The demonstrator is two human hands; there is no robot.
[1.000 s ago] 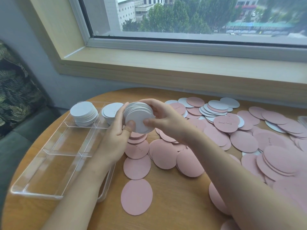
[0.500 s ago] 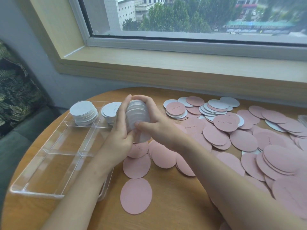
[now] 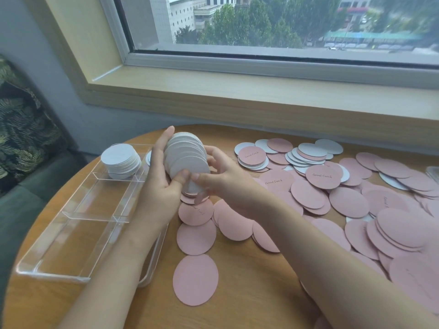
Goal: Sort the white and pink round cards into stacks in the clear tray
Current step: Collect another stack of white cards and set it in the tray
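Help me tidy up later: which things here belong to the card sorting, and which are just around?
Job:
held white stack, gripped by left hand and right hand
clear tray
white stack in tray
loose pink and white cards

Just around:
leaf-print cushion
window sill

fanned white card stack (image 3: 187, 160) held upright, pink cards (image 3: 351, 203) scattered beside clear tray (image 3: 71, 236)

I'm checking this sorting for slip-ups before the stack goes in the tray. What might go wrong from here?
1. The white stack held between the left hand and right hand is fanned and tilted, so cards may slide out.
2. It may knock the white pile already in the clear tray.
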